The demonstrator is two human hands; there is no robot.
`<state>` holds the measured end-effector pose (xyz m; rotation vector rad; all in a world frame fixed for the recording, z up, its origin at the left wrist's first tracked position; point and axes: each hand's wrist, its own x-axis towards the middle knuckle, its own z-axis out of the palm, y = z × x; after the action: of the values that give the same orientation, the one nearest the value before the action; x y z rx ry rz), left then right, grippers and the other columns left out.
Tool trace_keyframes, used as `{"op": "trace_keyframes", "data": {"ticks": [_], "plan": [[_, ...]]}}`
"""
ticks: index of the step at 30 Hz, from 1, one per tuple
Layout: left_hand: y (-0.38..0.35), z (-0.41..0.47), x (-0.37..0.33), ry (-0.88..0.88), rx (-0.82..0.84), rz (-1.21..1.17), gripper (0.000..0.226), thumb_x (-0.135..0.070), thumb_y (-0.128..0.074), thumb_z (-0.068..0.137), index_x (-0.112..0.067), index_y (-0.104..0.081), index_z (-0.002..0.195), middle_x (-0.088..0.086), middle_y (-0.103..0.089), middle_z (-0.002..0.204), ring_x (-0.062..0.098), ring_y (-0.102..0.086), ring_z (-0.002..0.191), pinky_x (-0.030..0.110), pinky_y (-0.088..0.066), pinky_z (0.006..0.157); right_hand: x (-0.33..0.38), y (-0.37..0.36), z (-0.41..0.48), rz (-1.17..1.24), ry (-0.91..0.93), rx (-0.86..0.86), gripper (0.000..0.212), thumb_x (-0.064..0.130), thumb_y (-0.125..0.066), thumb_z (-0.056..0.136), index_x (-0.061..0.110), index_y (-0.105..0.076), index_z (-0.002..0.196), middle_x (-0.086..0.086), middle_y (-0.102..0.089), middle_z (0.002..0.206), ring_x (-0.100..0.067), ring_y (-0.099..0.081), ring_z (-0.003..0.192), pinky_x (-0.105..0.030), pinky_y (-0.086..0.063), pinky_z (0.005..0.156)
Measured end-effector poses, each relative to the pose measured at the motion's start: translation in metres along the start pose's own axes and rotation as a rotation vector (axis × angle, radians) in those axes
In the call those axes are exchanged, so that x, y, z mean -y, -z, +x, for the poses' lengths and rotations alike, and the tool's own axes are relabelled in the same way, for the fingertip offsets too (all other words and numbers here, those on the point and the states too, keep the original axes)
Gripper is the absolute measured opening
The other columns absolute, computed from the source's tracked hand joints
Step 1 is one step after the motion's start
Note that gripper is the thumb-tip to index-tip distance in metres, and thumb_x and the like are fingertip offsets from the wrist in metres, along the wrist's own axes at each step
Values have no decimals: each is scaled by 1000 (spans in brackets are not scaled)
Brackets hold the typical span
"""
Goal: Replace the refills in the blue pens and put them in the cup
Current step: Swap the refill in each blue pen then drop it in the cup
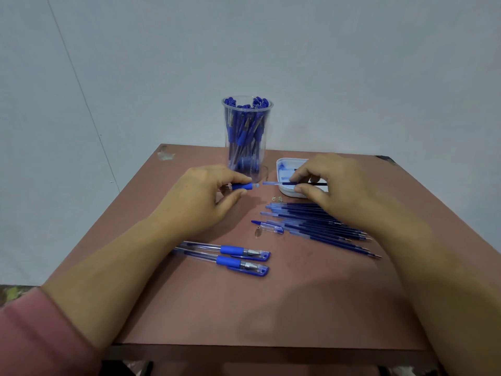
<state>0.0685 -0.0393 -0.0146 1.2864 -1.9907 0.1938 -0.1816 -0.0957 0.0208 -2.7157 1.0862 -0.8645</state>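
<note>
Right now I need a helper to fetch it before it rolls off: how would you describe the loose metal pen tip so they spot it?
On the brown table, find the two capped pens lying side by side. Just beyond their caps, left of the loose clear cap, lies the metal tip. It is a short silver cone, while its neighbours are blue.

Both forearms reach forward, hands near each other, palms down. The left hand [206, 194] pinches a pen [241, 186] between thumb and curled fingers; the right hand [333, 185] pinches a refill [272, 183] likewise.
</note>
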Motion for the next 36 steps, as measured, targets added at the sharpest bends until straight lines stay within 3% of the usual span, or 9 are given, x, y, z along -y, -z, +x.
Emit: {"op": "trace_keyframes", "data": {"ticks": [5,10,17,27,32,36], "plan": [[0,0,1,13,-5,-11,23,-19,-73,86,-19,-73,109,-9,-70,89,4,-55,74,4,-41,72,-3,-12,3,45,26,-42,11,16,-71,85,26,-70,90,13,-63,84,0,-54,80,-22,-42,75],[0,0,1,29,-5,-26,22,-21,-72,87,-20,-73,109,-8,-72,93,2,-57,73,5,-42,72,-5,-15,4,56,7,-40,13,14,-71,85,26,-70,90,21,-60,83,0,-55,80,-14,-38,73],[-1,0,-1,60,-23,-70,22,-23,-71,87,-20,-73,109,-17,-66,90,-13,-55,76,1,-37,71,-2,-15,3,85,-30,-21,33,18,-73,85,46,-57,81,18,-65,84,0,-56,79,-3,-35,69],[-1,0,-2,87,-6,-95,20,-21,-73,86,-21,-75,106,-30,-56,82,-15,-55,76,0,-36,68,4,-11,0,104,-56,93,20,17,-69,87,36,-63,87,18,-63,83,2,-55,80,-5,-37,71],[1,-1,2,57,48,-59,19,-23,-73,86,-25,-75,104,-19,-66,85,3,-59,72,6,-40,66,3,-12,1,49,5,63,10,16,-68,88,22,-71,94,20,-58,81,0,-53,80,-12,-38,74],[2,-2,4,46,70,-32,19,-23,-73,86,-24,-75,105,-12,-71,92,6,-61,74,29,-54,70,4,-15,2,24,49,43,8,17,-67,89,20,-72,95,25,-53,79,2,-51,81,-10,-36,75]]}}
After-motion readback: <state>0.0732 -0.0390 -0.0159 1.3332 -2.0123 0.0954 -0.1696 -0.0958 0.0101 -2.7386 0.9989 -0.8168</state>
